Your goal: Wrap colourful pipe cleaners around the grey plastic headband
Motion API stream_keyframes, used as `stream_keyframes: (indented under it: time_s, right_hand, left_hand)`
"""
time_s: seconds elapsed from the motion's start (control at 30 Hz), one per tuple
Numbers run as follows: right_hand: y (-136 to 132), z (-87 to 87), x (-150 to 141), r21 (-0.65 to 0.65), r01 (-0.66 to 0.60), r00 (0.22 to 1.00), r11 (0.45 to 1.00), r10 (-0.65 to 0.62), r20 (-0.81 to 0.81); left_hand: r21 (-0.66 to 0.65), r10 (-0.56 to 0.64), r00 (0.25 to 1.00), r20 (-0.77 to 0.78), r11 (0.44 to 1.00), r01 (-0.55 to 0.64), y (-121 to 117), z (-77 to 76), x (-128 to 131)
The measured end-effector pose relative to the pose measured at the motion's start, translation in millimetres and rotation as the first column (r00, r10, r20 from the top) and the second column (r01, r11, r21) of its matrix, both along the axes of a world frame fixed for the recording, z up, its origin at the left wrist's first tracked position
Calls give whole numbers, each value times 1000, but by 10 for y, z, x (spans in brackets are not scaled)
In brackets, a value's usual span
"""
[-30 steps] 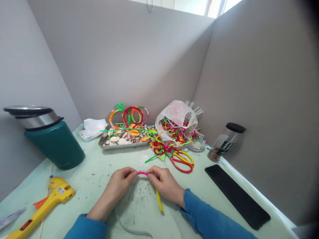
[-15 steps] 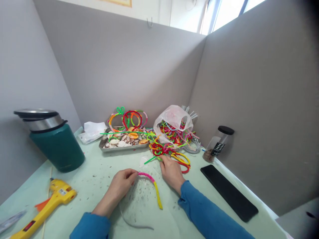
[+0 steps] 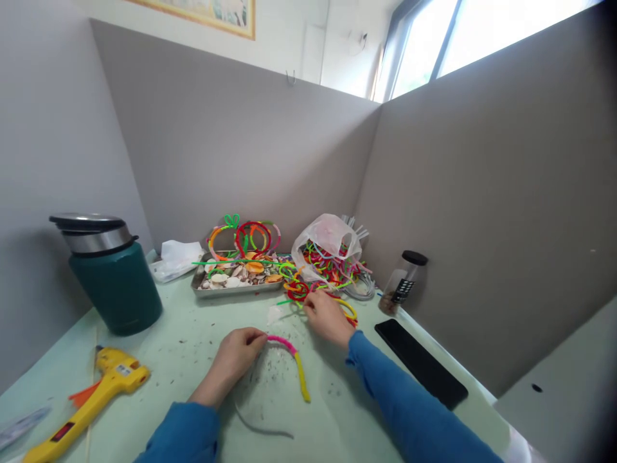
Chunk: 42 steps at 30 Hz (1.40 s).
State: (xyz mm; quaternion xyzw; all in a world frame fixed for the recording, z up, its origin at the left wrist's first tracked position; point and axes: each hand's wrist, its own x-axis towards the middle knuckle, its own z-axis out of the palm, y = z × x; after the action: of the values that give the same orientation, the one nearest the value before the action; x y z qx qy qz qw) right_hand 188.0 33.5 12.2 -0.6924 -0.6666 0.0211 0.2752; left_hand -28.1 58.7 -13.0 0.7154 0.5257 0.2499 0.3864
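Observation:
My left hand (image 3: 234, 355) pinches the pink end of a curved headband (image 3: 291, 359) wrapped in pink and yellow pipe cleaner, which lies on the pale green table (image 3: 193, 334). My right hand (image 3: 328, 316) is stretched forward to the heap of coloured pipe cleaners (image 3: 318, 288). Its fingers are curled down among the strands, and what they hold is hidden. A bare clear headband (image 3: 260, 426) lies close to me.
A metal tray (image 3: 202, 289) of seashells with wrapped headbands stands at the back. A plastic bag (image 3: 330, 235) covers more pipe cleaners. A green flask (image 3: 113, 280) and yellow glue gun (image 3: 94, 399) are on the left. A black phone (image 3: 419, 363) and a jar (image 3: 402, 283) sit on the right.
My right hand let go of the headband and moved forward to the pipe cleaner heap. My left hand kept the pink end. The view tilted upward.

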Motion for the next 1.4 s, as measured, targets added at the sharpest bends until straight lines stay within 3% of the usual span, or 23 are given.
stream_keyframes:
  time_s: [0.2, 0.37, 0.5, 0.67, 0.83, 0.97, 1.13, 1.3, 1.4]
  right_hand:
    - [251, 600, 161, 68, -53, 966, 996, 68, -250]
    - [393, 818, 191, 135, -53, 915, 989, 103, -390]
    - [464, 776, 210, 91, -76, 891, 993, 108, -441]
    - [578, 500, 141, -69, -74, 830, 995, 24, -557]
    - [847, 249, -96, -171, -69, 699, 983, -74, -711]
    - [1116, 197, -279, -170, -79, 592, 982, -91, -801]
    - [1202, 338, -369, -50, -92, 518, 994, 5, -855]
    - [896, 563, -365, 154, -185, 510, 971, 229, -829]
    - [689, 563, -310, 257, -293, 522, 921, 380, -764]
  left_hand:
    - [39, -59, 997, 46, 998, 57, 16, -43, -20]
    - [66, -66, 997, 48, 996, 63, 29, -50, -20]
    - [57, -63, 997, 51, 997, 60, 28, -50, -18]
    - [39, -68, 996, 58, 997, 66, 7, -32, -8]
    - [63, -97, 994, 43, 994, 95, -6, -22, -7]
    - [56, -148, 989, 24, 988, 146, 11, -51, -15]
    - [11, -145, 987, 64, 989, 145, 20, -58, -14]
    - [106, -177, 983, 50, 979, 171, 3, 5, -14]
    - [200, -160, 987, 0, 967, 156, 1, 51, -20]
